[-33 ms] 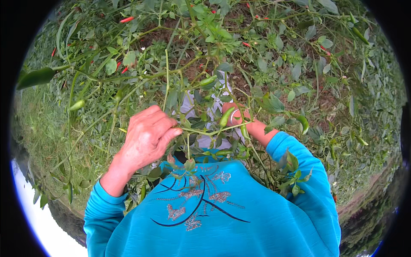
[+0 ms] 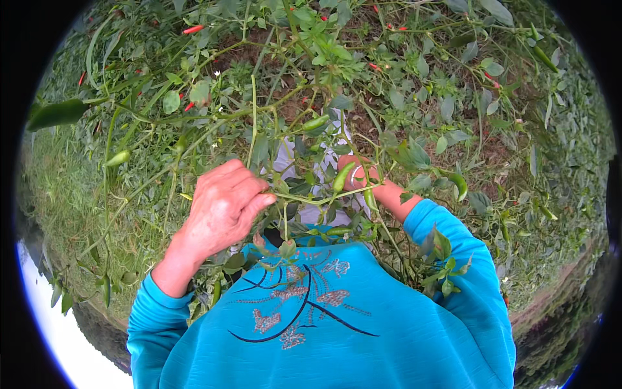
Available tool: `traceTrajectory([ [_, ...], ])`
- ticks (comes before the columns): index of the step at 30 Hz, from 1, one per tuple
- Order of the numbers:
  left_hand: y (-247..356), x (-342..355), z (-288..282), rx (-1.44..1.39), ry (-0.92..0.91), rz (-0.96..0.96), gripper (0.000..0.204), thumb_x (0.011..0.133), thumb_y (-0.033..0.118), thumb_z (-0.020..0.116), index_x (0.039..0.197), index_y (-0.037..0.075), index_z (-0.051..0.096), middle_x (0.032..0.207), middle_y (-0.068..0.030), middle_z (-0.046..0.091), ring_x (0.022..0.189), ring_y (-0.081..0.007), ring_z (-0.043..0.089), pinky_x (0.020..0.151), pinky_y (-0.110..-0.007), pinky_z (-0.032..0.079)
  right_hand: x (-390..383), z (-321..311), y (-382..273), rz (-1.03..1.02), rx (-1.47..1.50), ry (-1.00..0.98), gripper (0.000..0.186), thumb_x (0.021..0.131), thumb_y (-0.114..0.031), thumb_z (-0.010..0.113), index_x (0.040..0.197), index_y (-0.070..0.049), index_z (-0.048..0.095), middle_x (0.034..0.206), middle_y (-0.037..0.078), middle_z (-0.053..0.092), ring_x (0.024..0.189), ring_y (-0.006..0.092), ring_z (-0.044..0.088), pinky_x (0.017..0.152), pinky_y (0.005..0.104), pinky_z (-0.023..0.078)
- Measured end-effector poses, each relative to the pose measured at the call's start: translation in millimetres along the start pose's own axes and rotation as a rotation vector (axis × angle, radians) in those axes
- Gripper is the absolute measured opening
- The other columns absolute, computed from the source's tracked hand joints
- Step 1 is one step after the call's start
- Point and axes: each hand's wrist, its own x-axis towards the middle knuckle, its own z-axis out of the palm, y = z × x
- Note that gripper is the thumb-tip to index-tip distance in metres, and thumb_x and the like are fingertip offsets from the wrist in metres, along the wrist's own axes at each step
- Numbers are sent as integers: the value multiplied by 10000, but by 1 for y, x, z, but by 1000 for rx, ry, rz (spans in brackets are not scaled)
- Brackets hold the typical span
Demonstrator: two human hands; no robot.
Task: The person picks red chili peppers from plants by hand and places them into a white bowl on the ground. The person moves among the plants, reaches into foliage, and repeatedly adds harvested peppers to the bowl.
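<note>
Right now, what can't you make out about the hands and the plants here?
All in the head view:
- Right hand: its fingers are hidden behind leaves and stems.
- Left hand: its palm is hidden by the back of the hand.
- Pale trousers: mostly covered by foliage.
- Distant red chillies: too small for detail.

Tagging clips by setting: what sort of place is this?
Outdoors, probably a chili field or garden: a green chili and a red chili show among leafy plants, with bright sky at the lower-left edge.
</note>
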Motion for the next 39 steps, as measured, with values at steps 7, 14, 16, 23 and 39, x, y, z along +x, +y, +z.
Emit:
traceTrajectory([
  [7, 0, -2, -6, 29, 14, 1, 149, 667, 123, 645, 682, 1, 560, 602, -93, 508, 572, -262, 472, 504, -354, 388, -9, -66, -40, -160, -443, -259, 173, 738, -230, 522, 790, -83, 597, 691, 75, 534, 583, 198, 521, 532, 326, 404],
  [14, 3, 3, -4, 28, 49, 17, 139, 660, 109, 647, 679, 2, 560, 603, -92, 507, 578, -263, 474, 506, -352, 392, -19, -110, -73, 347, 444, 133, 172, 789, -174, 597, 891, -36, 590, 722, 27, 591, 575, 88, 517, 523, 220, 407],
  [16, 4, 3, -4, 16, 49, 9, 137, 652, 102, 650, 683, 1, 563, 608, -93, 510, 580, -263, 475, 506, -354, 392, -9, -119, -68, 400, 329, 282, 140, 806, -185, 569, 819, -48, 591, 659, 35, 577, 545, 104, 510, 508, 233, 411],
  [23, 4, 5, -6, 30, 15, -48, 143, 647, 102, 650, 680, -5, 562, 607, -96, 507, 576, -264, 473, 509, -356, 388, 34, -139, -30, 397, 777, 466, 153, 853, -134, 490, 996, -80, 492, 761, 89, 572, 629, 228, 592, 488, 351, 500],
  [39, 5, 24, -13, -14, -73, -115, 239, 709, 216, 631, 668, -2, 541, 622, -90, 522, 548, -260, 480, 486, -342, 385, 163, -141, 113, 458, 866, 786, 155, 789, -200, 558, 785, -46, 539, 520, 40, 455, 371, 139, 389, 335, 287, 313],
])
